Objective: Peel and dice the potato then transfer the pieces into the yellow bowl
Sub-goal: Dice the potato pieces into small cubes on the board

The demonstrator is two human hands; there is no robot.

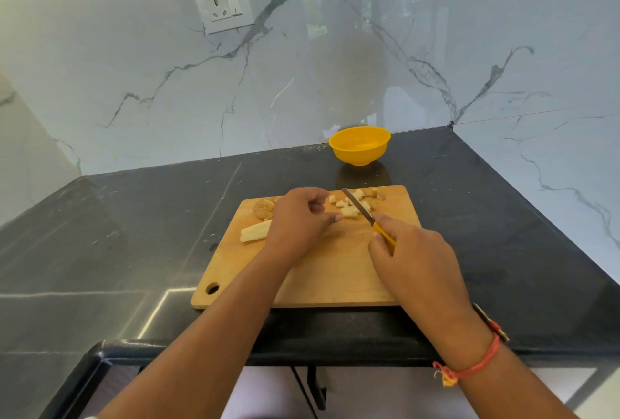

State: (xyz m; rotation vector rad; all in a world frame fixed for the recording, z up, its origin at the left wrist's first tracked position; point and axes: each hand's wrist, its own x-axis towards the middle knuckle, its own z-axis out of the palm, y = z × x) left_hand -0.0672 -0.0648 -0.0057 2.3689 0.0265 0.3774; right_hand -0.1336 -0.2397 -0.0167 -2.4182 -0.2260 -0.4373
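On the wooden cutting board (312, 277) lie several pale potato dice (350, 205) near its far edge. A bundle of potato sticks (255, 231) pokes out left of my left hand (298, 220), whose curled fingers hold them down on the board. My right hand (412, 261) grips the yellow handle of a small knife (360, 209); the blade points away, lying among the dice just right of my left fingertips. The yellow bowl (359, 145) stands beyond the board against the wall and looks empty.
Brown potato peel (263, 209) lies at the board's far left corner. The board sits on a black stone counter (117, 251) in a corner of marble walls. A wall socket (223, 4) is mounted high on the left wall. The counter's front edge runs below my forearms.
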